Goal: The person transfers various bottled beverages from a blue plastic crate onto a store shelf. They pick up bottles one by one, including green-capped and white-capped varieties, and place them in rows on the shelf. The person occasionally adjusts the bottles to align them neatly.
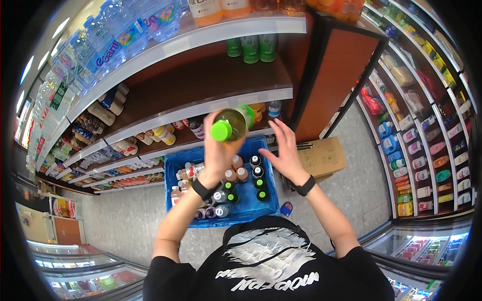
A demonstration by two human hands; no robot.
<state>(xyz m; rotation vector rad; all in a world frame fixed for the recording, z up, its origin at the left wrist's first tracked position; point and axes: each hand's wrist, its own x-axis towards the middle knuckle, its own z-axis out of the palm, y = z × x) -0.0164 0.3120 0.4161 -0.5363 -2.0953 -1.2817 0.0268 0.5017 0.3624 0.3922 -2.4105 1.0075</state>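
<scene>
My left hand (216,163) is wrapped round a green-capped tea bottle (232,124), tilted with its cap toward me. It hangs above a blue plastic crate (273,193) and in front of the shelf edge. To its right, my right hand (286,150) is empty, fingers spread, next to the shelf's lower front. In the crate stand several bottles: dark ones with green caps (260,183), orange-toned ones (242,174), and clear ones with white caps (222,210). Several green bottles (259,48) stand at the back of the upper brown shelf (216,90).
Large water packs (125,35) fill the top shelf at left. A cardboard box (324,156) sits on the floor beside the shelf's end panel (339,75). A blue slipper (286,208) lies right of the crate. Stocked shelves (422,135) line the right, and glass-topped freezers (416,251) stand behind.
</scene>
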